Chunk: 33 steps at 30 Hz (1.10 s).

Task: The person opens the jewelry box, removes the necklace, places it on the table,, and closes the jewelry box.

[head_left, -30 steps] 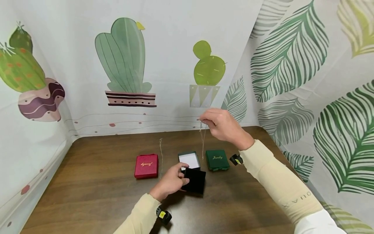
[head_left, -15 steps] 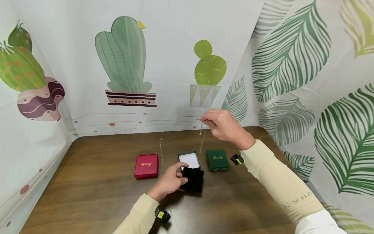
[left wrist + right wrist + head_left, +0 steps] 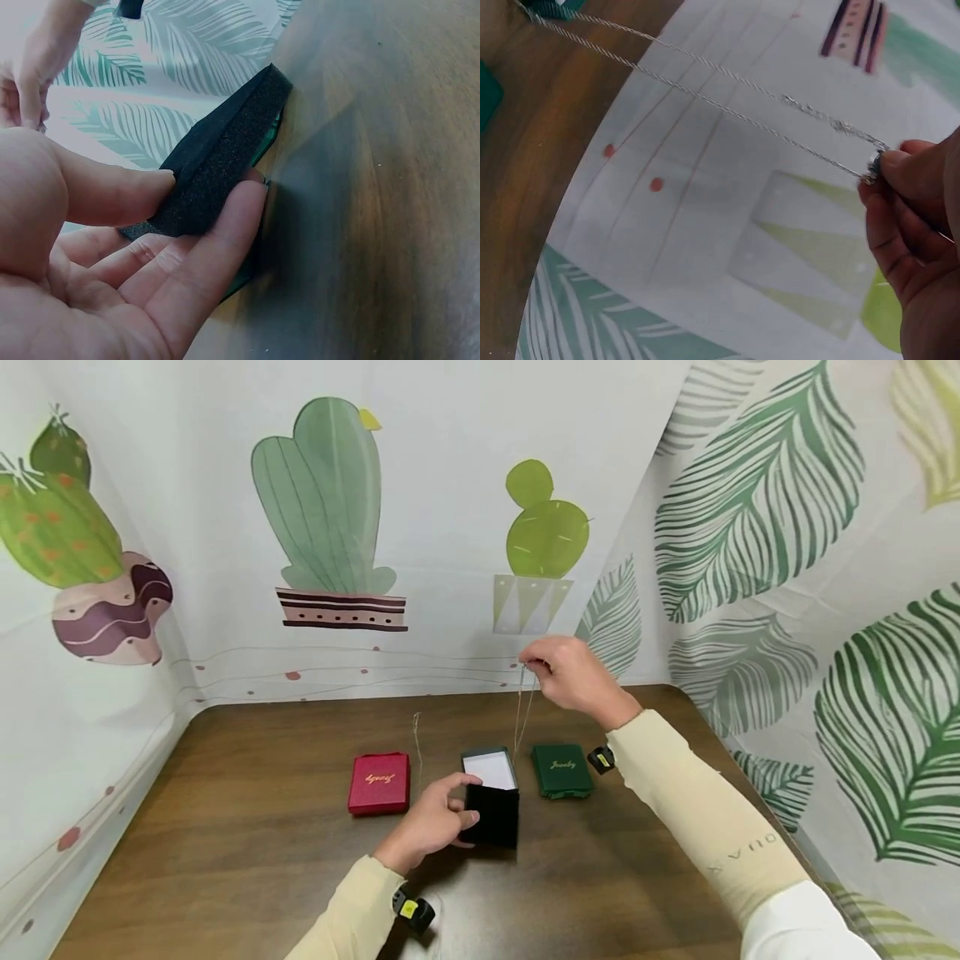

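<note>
My left hand pinches a square black foam pad between thumb and fingers, tilted at the near side of an open box with a white inside. In the left wrist view the pad's porous edge shows, with green box edges behind it. Raised above the table, my right hand pinches a thin silver necklace. Its chain hangs in a long loop down toward the open box. In the right wrist view a small shiny piece sits at the fingertips of that hand.
A green box lettered in gold stands right of the open box. On the left is a red box, with another thin chain beside it. A printed cloth rises behind the wooden table.
The black foam pad has shifted slightly left and tipped, its top edge now against the open box. The hanging chain's lower end has moved a little up and left.
</note>
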Available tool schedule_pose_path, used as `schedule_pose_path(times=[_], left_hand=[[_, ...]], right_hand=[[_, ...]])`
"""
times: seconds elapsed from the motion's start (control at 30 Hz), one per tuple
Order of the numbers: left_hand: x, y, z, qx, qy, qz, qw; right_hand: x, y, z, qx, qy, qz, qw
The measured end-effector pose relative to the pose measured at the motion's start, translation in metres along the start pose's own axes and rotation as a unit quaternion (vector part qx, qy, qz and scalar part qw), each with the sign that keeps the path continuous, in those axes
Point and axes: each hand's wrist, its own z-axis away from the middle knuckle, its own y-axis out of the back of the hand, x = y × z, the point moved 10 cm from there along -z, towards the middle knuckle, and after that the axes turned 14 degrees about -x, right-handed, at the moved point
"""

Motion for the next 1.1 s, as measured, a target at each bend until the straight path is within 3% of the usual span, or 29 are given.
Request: schedule_pose_path(times=[0.17, 0.33, 0.6, 0.77, 0.93, 1.1], left_hand=[[0.003, 0.004, 0.002, 0.014, 0.003, -0.004, 0.9999], [0.003, 0.005, 0.003, 0.018, 0.004, 0.005, 0.9998], [0.0, 0.011, 0.006, 0.023, 0.009, 0.024, 0.9994], [-0.001, 0.015, 0.007, 0.033, 0.015, 0.027, 0.999], [-0.004, 0.018, 0.01, 0.041, 0.024, 0.034, 0.9983], [-0.005, 0.023, 0.013, 0.06, 0.028, 0.036, 0.9972]], right_hand=[[0.012, -0.002, -0.008, 0.038, -0.01, 0.007, 0.999], [0.011, -0.02, 0.009, 0.049, -0.01, 0.01, 0.999], [-0.005, -0.089, 0.06, -0.019, -0.02, -0.006, 1.0], [-0.022, -0.114, 0.086, -0.037, -0.009, 0.013, 0.999], [-0.042, -0.135, 0.102, -0.083, 0.034, 0.052, 0.995], [-0.059, -0.155, 0.114, -0.138, 0.082, 0.09, 0.983]])
